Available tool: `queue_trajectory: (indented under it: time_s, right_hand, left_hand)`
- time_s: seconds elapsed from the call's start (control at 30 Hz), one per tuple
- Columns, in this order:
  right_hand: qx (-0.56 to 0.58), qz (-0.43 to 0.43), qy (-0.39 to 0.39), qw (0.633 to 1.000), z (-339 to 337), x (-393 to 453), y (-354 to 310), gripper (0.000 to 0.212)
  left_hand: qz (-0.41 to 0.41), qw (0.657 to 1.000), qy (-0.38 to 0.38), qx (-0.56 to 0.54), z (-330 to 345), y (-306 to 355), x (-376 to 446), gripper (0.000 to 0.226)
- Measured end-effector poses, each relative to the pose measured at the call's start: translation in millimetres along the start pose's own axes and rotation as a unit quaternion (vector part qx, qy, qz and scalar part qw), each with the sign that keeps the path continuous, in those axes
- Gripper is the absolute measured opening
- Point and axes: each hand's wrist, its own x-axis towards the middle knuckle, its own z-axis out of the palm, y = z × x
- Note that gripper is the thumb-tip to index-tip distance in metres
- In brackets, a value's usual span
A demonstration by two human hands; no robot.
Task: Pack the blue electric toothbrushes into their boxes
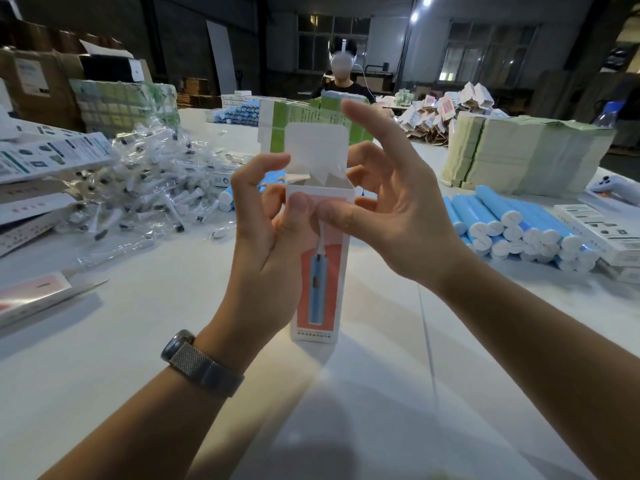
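A tall white toothbrush box [320, 271] with a coral panel and a printed blue toothbrush stands upright on the white table [138, 341] in front of me. Its top lid and side flaps are open. My left hand [266, 230] grips the box's upper left side, thumb on the front face and forefinger curled by the left flap. My right hand [388, 202] holds the upper right side, thumb on the front and fingers spread behind the lid. What is inside the box is hidden. A stack of blue toothbrush handles [519, 226] lies at the right.
A heap of bagged brush heads [149, 192] lies at the left, with flat leaflets and boxes [45, 157] beside it. Bundles of green flat cartons [519, 154] stand at the right back. A person [343, 74] sits across the table behind more blue handles [242, 112].
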Motion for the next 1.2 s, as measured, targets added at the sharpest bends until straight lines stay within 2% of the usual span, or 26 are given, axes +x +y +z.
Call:
queue_trajectory:
  time_s: [0.13, 0.33, 0.53, 0.67, 0.9, 1.17, 1.2]
  right_hand:
    - [-0.005, 0.002, -0.01, 1.0, -4.9, 3.5, 1.5, 0.074]
    - [-0.001, -0.015, -0.02, 1.0, -6.6, 4.9, 6.4, 0.056]
    - [0.022, -0.029, -0.032, 0.999, -5.7, 5.3, 5.7, 0.039]
    - [0.025, -0.029, -0.038, 0.999, -4.8, 2.0, 6.8, 0.02]
    - [-0.003, -0.035, -0.032, 0.999, -6.3, 0.8, 6.9, 0.024]
    - [0.006, -0.034, -0.01, 0.999, -2.9, 2.5, 1.2, 0.001]
    - [-0.004, -0.037, 0.001, 0.999, -2.7, 2.9, 1.1, 0.004]
  left_hand:
    - [0.004, 1.0, -0.017, -0.003, 1.5, 3.3, 1.6, 0.023]
    - [-0.027, 0.999, -0.028, -0.026, 1.3, 8.4, 3.2, 0.039]
    - [-0.029, 0.998, -0.03, -0.036, -0.9, 6.6, 2.5, 0.037]
    - [-0.023, 1.0, -0.019, 0.006, -2.4, 3.1, 2.1, 0.024]
    - [-0.013, 0.999, -0.02, 0.024, -1.8, 0.4, 1.2, 0.02]
    - [-0.002, 0.998, -0.02, 0.058, 0.5, 3.1, 0.0, 0.03]
    - [-0.003, 0.998, -0.018, 0.064, 0.5, 3.2, -0.4, 0.031]
